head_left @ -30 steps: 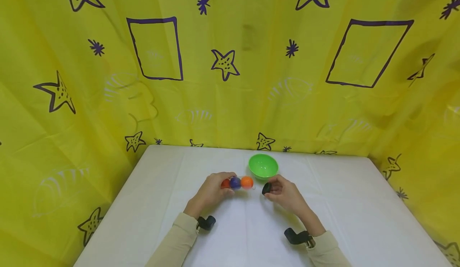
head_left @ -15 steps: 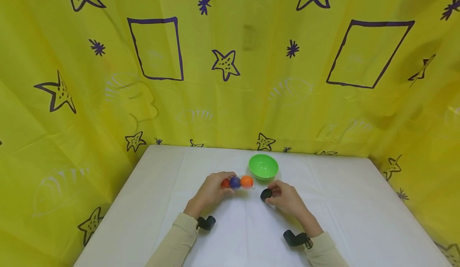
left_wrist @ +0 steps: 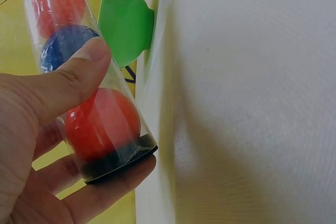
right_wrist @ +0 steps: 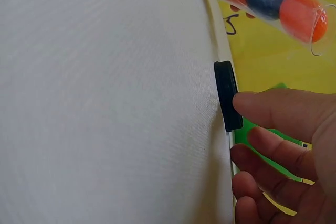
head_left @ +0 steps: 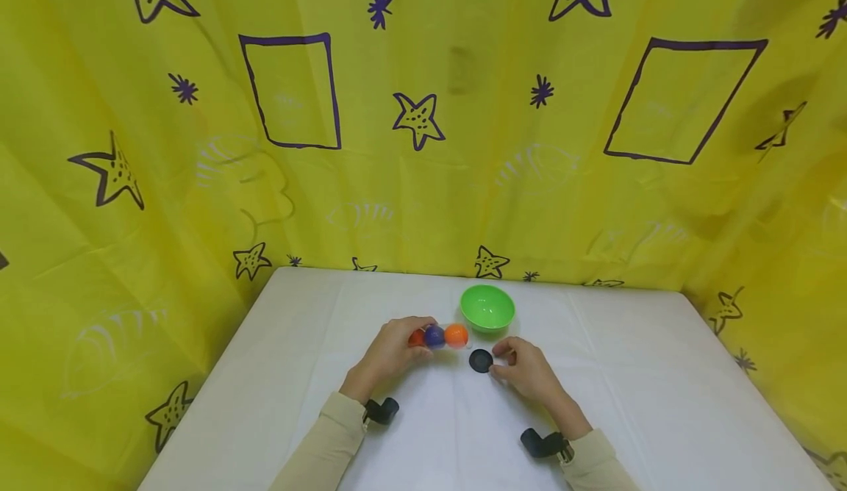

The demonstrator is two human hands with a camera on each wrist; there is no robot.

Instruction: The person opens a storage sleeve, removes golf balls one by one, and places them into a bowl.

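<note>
My left hand grips a clear plastic tube with a black cap at its near end. Inside sit a red ball, a blue ball and an orange ball. The tube's other end looks uncovered in the right wrist view. A loose round black cap lies flat on the white table, just right of that end. At its right edge is my right hand. There, in the right wrist view, the thumb touches the cap's top, while the other fingers stand apart from it.
A green bowl stands behind the hands, near the far side of the white table. Behind the table hangs a yellow curtain with purple drawings.
The right hand has lowered the black cap from a raised, upright position, and it now lies flat on the table with the fingers loosened. The left hand and tube hold nearly still.
</note>
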